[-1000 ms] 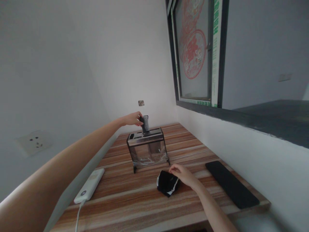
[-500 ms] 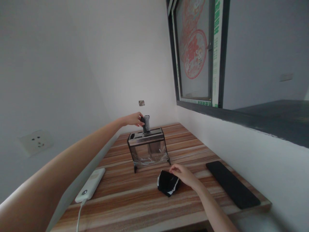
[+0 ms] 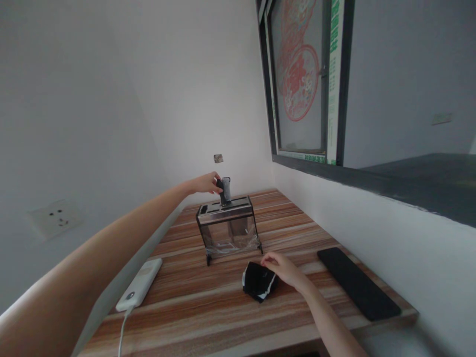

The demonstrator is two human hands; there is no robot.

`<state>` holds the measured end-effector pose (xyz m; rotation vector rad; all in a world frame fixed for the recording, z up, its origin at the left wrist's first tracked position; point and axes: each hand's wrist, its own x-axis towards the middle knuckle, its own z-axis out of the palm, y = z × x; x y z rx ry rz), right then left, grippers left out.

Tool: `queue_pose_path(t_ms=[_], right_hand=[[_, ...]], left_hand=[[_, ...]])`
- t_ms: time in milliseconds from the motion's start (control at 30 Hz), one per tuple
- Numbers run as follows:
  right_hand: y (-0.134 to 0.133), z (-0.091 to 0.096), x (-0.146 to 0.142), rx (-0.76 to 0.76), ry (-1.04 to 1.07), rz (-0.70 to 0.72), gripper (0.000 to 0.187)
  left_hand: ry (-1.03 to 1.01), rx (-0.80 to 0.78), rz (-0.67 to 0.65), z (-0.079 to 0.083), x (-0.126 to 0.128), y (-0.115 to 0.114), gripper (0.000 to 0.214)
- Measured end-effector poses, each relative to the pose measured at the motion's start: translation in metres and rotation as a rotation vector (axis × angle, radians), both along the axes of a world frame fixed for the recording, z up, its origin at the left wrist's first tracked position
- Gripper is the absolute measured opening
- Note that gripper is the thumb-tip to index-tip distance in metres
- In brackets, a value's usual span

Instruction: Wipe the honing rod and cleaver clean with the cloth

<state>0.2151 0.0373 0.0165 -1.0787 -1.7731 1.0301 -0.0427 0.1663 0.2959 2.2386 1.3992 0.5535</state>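
A knife block point(image 3: 225, 213) with a slotted metallic top, see-through walls and black legs stands on the wooden table. My left hand point(image 3: 208, 183) is closed around a black knife handle point(image 3: 220, 185) that rises from the top; the blade sits within the block. Right beside that handle stands another upright piece that looks wrapped in clear plastic point(image 3: 226, 189). In front of the block lies a small black, folded cloth-like thing with white edges point(image 3: 258, 282). The fingertips of my right hand point(image 3: 278, 267) are pinched at its upper right edge.
On the left lies a white power bank point(image 3: 140, 285) with a white cable point(image 3: 122, 332). A flat black slab point(image 3: 359, 282) rests near the right wall. A wall socket point(image 3: 57, 218) is at the left, and a dark-framed window point(image 3: 305, 89) is at the right.
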Motion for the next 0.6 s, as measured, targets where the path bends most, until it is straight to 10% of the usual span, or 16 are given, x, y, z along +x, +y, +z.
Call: queue_pose_path(t_ms=[600], right_hand=[[0.0003, 0.0004, 0.0006, 0.009, -0.023, -0.002, 0.02]], left_hand=[[0.054, -0.014, 0.009, 0.003, 0.0032, -0.0082, 0.05]])
